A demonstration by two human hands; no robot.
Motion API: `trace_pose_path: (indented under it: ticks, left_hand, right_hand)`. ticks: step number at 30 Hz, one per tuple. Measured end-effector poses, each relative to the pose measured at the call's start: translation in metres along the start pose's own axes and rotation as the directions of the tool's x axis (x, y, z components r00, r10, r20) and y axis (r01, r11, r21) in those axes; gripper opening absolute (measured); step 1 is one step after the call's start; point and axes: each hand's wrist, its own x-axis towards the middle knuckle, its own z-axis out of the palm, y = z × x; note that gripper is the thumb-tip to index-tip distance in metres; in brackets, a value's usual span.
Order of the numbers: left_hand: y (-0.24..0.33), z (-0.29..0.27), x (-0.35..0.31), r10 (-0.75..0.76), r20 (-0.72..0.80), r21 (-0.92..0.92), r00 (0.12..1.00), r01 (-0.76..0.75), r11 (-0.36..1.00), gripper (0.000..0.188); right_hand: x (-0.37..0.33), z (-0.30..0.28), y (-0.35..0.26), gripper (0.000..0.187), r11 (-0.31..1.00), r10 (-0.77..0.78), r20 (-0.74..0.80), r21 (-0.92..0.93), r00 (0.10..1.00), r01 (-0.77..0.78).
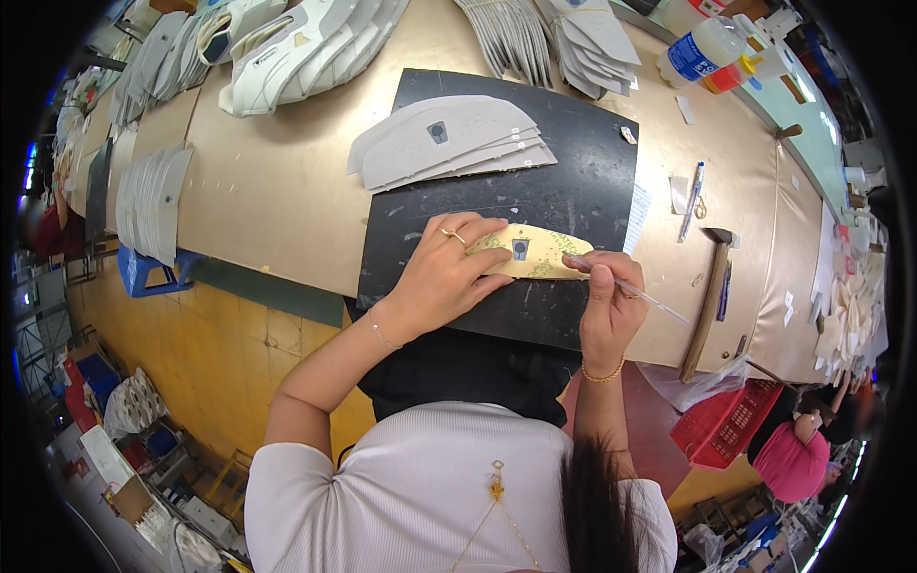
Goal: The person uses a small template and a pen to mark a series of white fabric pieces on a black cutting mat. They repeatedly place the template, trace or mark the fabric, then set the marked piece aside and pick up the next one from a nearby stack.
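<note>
A pale yellow curved piece (540,264) with green print and a small dark patch near its middle lies on the black board (420,263). My left hand (452,267) holds its left end, with thumb and bent fingers on the surface and edges. In my right hand (611,301), pinched between thumb and fingers, is a thin whitish pen (654,302). The pen's tip end is by the piece's right end, mostly hidden by my fingers. Beyond them, several overlapping grey curved pieces (449,143) lie on the board; the top one bears a similar dark patch.
A hammer (707,306), a blue-and-white pen (693,196) and a dark blue pen (724,291) lie to the right. Bottles (702,53) stand at the far right. Stacked grey pieces (153,201) and white shoe parts (306,57) are on the left. A red basket (726,425) sits below the table's right edge.
</note>
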Motion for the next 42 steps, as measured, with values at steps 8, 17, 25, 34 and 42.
trace_pose_path:
  ticks: [8,17,25,34,42]
  left_hand:
    - [-0.002,0.003,-0.001,0.026,-0.004,0.002,1.000,-0.026,1.000,0.028]
    - [0.005,-0.001,0.003,0.026,0.037,0.068,0.999,-0.028,0.997,0.021]
    - [0.007,0.000,0.003,0.015,0.040,0.105,0.999,-0.019,0.994,0.020]
    - [0.007,0.000,0.003,0.003,0.040,0.088,0.999,-0.007,0.996,0.022]
    - [0.007,0.000,0.002,0.008,0.044,0.083,0.999,-0.012,0.996,0.022]
  right_hand:
    - [0.013,0.006,-0.014,0.022,0.989,0.051,0.062,-0.142,0.997,-0.041]
    - [0.043,0.029,-0.016,0.014,0.868,-0.041,0.260,-0.468,0.965,0.163]
    - [0.047,0.035,-0.010,0.013,0.815,-0.149,0.287,-0.506,0.946,0.282]
    - [0.050,0.036,-0.009,0.011,0.762,-0.171,0.331,-0.552,0.928,0.337]
    - [0.049,0.038,-0.009,0.012,0.761,-0.156,0.312,-0.567,0.937,0.316]
